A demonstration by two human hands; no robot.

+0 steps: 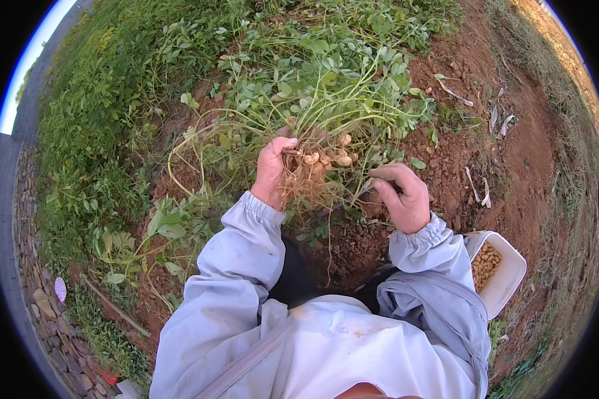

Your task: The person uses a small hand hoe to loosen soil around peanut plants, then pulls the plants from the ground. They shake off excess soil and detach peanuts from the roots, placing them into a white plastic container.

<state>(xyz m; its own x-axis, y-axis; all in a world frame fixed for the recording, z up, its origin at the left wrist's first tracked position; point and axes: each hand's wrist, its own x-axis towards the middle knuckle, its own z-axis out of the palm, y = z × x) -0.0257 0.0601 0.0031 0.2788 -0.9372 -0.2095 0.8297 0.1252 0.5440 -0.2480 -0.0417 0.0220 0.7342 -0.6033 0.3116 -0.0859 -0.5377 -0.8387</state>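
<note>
My left hand (273, 171) is closed around the base of an uprooted peanut plant (304, 178). Its fine brown roots hang down, and several pale peanut pods (343, 158) cluster on the side toward my right hand. Green stems and leaves (339, 100) fan out beyond the grip. Beside the roots, my right hand (406, 198) has its thumb and forefinger drawn together near a thin stem. What lies between those fingertips, if anything, is too small to make out.
A white bucket (508, 279) holding picked peanuts (486, 266) stands by my right elbow. Leafy plants (100, 133) cover the left and far ground. Reddish soil (452, 179) with dry husks (487, 193) lies on the right. A stone edging (46, 306) and paved road border the left.
</note>
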